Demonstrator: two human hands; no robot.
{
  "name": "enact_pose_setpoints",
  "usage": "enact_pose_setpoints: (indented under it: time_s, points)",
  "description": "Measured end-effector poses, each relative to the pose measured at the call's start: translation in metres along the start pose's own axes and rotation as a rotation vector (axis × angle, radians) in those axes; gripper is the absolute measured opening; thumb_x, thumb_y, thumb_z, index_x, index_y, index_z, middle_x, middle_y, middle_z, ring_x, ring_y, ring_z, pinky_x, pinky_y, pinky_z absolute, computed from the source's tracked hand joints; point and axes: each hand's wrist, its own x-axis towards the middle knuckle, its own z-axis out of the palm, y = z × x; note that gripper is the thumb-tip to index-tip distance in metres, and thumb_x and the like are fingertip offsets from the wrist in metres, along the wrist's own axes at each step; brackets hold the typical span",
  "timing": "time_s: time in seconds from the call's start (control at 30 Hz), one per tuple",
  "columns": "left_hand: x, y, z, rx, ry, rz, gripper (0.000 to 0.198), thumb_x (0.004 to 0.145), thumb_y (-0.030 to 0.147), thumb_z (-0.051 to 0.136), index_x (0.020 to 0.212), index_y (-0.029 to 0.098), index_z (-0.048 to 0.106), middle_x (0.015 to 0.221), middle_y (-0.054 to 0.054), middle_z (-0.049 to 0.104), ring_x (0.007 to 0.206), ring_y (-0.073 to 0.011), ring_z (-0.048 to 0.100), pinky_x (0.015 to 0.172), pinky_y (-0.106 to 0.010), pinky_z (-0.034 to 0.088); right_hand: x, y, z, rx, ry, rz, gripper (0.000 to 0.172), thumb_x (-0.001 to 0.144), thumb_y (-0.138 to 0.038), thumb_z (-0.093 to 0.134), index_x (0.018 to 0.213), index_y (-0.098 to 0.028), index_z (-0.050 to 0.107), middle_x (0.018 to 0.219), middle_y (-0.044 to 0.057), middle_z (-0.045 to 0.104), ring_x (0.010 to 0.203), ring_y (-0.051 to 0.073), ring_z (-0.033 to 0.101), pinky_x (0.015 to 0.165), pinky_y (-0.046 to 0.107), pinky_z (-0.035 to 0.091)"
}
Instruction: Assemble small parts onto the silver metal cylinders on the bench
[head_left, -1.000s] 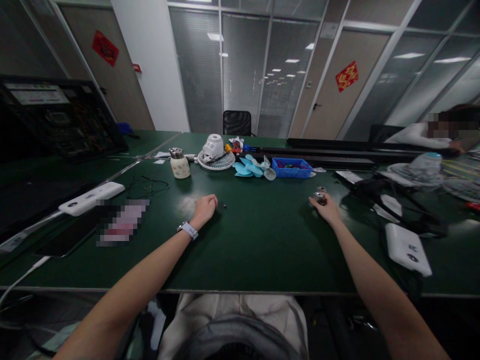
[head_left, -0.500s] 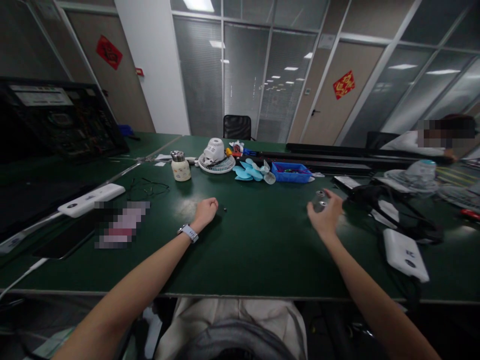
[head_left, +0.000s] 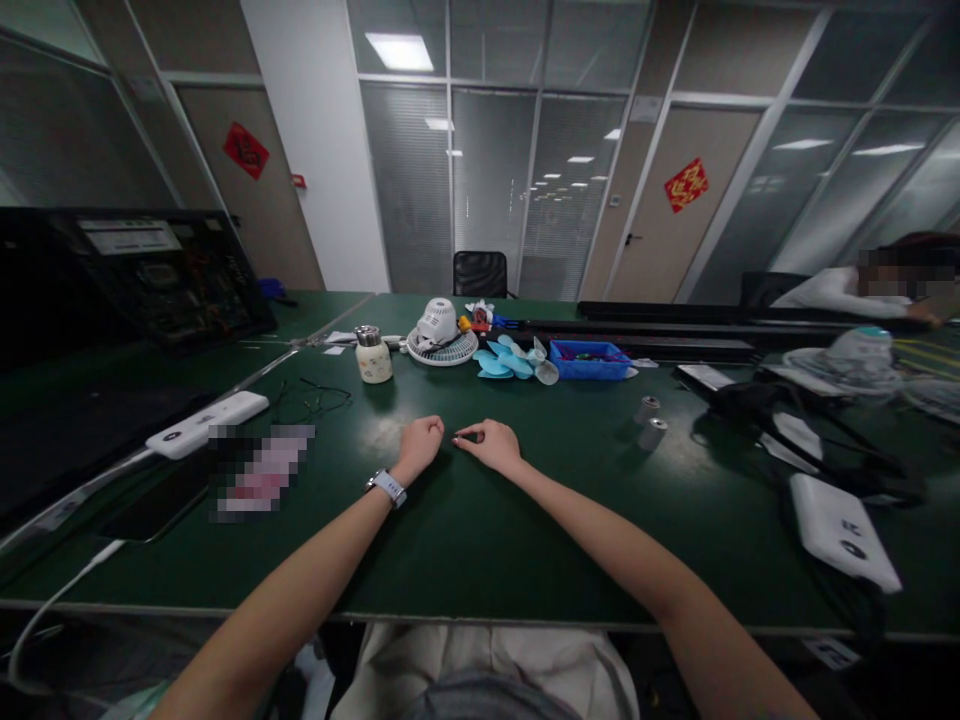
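Observation:
My left hand (head_left: 418,446) rests on the green table (head_left: 525,520) as a closed fist, with a watch on its wrist; whatever may be inside it is hidden. Right beside it, my right hand (head_left: 489,444) lies with thumb and forefinger pinched on a small dark piece (head_left: 455,438) at the table surface. Two small grey cylinders (head_left: 649,420) stand apart from both hands, further right on the table.
At the back are a cream mug (head_left: 373,358), a white fan housing (head_left: 441,335), light blue fan blades (head_left: 506,358) and a blue tray (head_left: 589,360). White power strip (head_left: 208,424) and phone left; white box (head_left: 841,518) and black cables right. Another person sits far right.
My right hand has let go of the grey cylinders, which now stand on the table, and has swung left to pinch at the small dark piece beside my still left fist.

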Motion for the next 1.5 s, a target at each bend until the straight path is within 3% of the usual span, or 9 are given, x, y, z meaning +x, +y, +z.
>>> enact_pose_setpoints:
  time_s: [0.17,0.3,0.43,0.57,1.0,1.13,1.27,1.37,1.5]
  points:
    - [0.000,-0.002,0.000,-0.022,-0.001,0.018,0.022,0.071,0.018,0.036,0.058,0.020,0.053,0.056,0.000,0.055,0.061,-0.0149,0.052,0.057,-0.025,0.032,-0.009,0.009,-0.013,0.047,0.025,-0.039,0.033,0.084,-0.052,0.054,0.100,-0.030,0.073,0.080,0.002,0.062,0.071,0.013,0.055,0.063,0.024,0.038]
    - [0.000,-0.002,-0.001,-0.038,-0.018,0.033,0.023,0.071,0.018,0.034,0.059,0.020,0.053,0.056,0.000,0.055,0.061,-0.0155,0.052,0.058,-0.025,0.032,-0.039,0.063,-0.076,-0.011,0.256,-0.089,0.035,0.086,-0.052,0.051,0.101,-0.028,0.073,0.083,0.003,0.063,0.069,0.014,0.055,0.062,0.025,0.038]
    - [0.001,-0.002,0.001,-0.009,-0.024,0.034,0.023,0.072,0.019,0.035,0.061,0.020,0.055,0.058,0.000,0.056,0.060,-0.0155,0.052,0.058,-0.025,0.032,-0.082,0.151,-0.157,-0.197,0.673,0.180,0.043,0.084,-0.055,0.050,0.099,-0.023,0.075,0.081,0.008,0.064,0.067,0.018,0.055,0.063,0.029,0.040]
    - [0.002,-0.002,0.002,0.007,-0.025,0.040,0.023,0.071,0.018,0.036,0.061,0.020,0.057,0.059,0.000,0.057,0.062,-0.0157,0.053,0.059,-0.025,0.034,-0.112,0.216,-0.200,-0.194,0.622,0.505,0.047,0.074,-0.060,0.058,0.095,-0.022,0.076,0.073,0.009,0.068,0.062,0.020,0.057,0.060,0.032,0.042]
    - [0.001,0.003,0.001,0.038,-0.033,0.025,0.024,0.072,0.018,0.036,0.063,0.020,0.058,0.063,-0.001,0.061,0.065,-0.0160,0.054,0.059,-0.025,0.033,-0.109,0.241,-0.183,-0.086,0.457,0.517,0.042,0.070,-0.056,0.062,0.093,-0.024,0.077,0.085,0.007,0.073,0.078,0.025,0.064,0.068,0.032,0.046]
    - [0.001,0.003,0.001,0.043,-0.038,0.014,0.024,0.073,0.018,0.037,0.063,0.020,0.059,0.062,-0.001,0.061,0.064,-0.0163,0.054,0.058,-0.025,0.033,-0.107,0.240,-0.187,-0.109,0.511,0.496,0.056,0.071,-0.063,0.058,0.105,-0.022,0.073,0.091,0.010,0.072,0.080,0.025,0.064,0.072,0.035,0.047]
    - [0.001,0.002,0.001,0.031,-0.044,0.012,0.024,0.073,0.018,0.037,0.063,0.020,0.059,0.063,-0.001,0.061,0.064,-0.0163,0.055,0.058,-0.025,0.033,-0.087,0.242,-0.192,-0.041,0.560,0.617,0.072,0.069,-0.067,0.057,0.119,-0.015,0.065,0.101,0.013,0.069,0.085,0.026,0.065,0.077,0.037,0.049]
    - [0.001,0.002,0.001,0.030,-0.041,0.021,0.024,0.072,0.018,0.037,0.063,0.020,0.059,0.061,-0.001,0.060,0.063,-0.0164,0.054,0.058,-0.025,0.033,-0.061,0.248,-0.197,-0.087,0.422,0.681,0.070,0.063,-0.062,0.067,0.110,-0.011,0.068,0.099,0.015,0.069,0.089,0.029,0.065,0.077,0.038,0.050]
    - [0.001,0.002,0.000,0.017,-0.040,0.024,0.023,0.071,0.017,0.036,0.062,0.020,0.058,0.061,-0.001,0.059,0.063,-0.0162,0.054,0.058,-0.025,0.033,-0.030,0.256,-0.208,-0.237,0.281,0.704,0.044,0.053,-0.049,0.078,0.082,-0.016,0.073,0.085,0.014,0.070,0.079,0.030,0.066,0.069,0.042,0.052]
